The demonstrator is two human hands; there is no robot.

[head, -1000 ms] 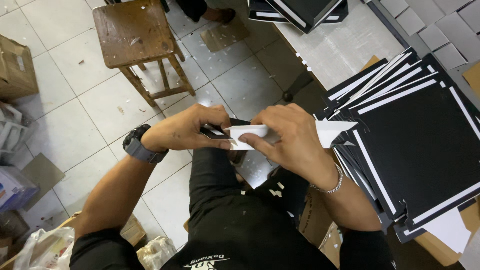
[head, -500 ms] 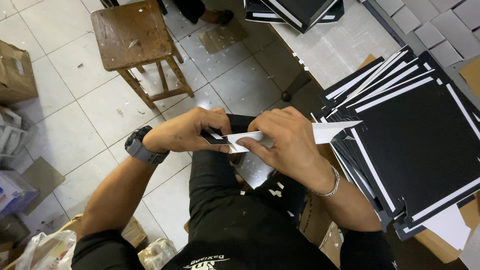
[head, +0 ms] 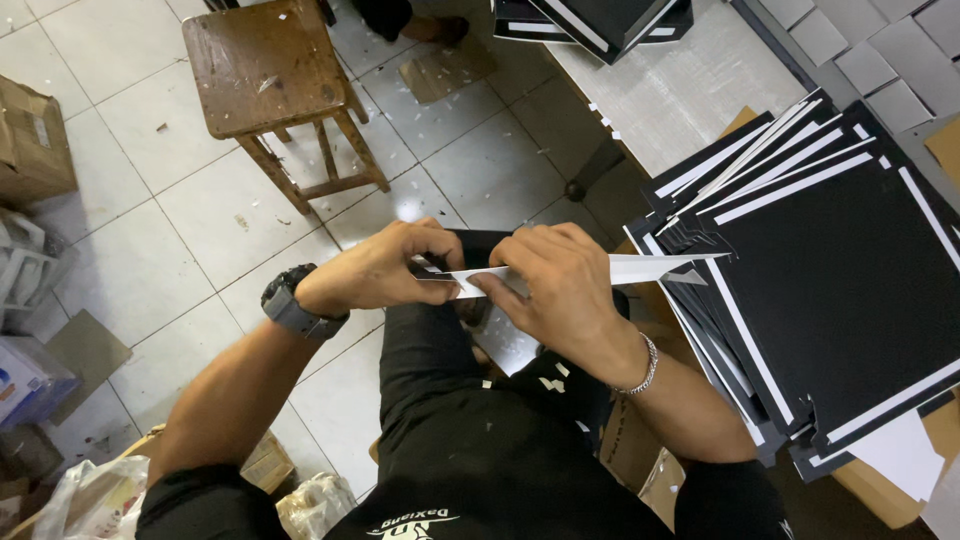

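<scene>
I hold a flat card sheet, white on one face and black on the other, edge-on above my lap. My left hand, with a dark watch on the wrist, pinches its left end. My right hand, with a silver bracelet on the wrist, grips the sheet's middle with fingers curled over it. The sheet's right tip points toward a fanned stack of black sheets with white edge strips on the surface at my right.
A worn wooden stool stands on the white tiled floor ahead on the left. A grey worktable carries more black sheets at the top. Cardboard boxes and plastic bags sit along the left.
The sheet has been turned from a folded bundle between my hands to a thin edge-on strip reaching further right. Both hands stayed over my lap.
</scene>
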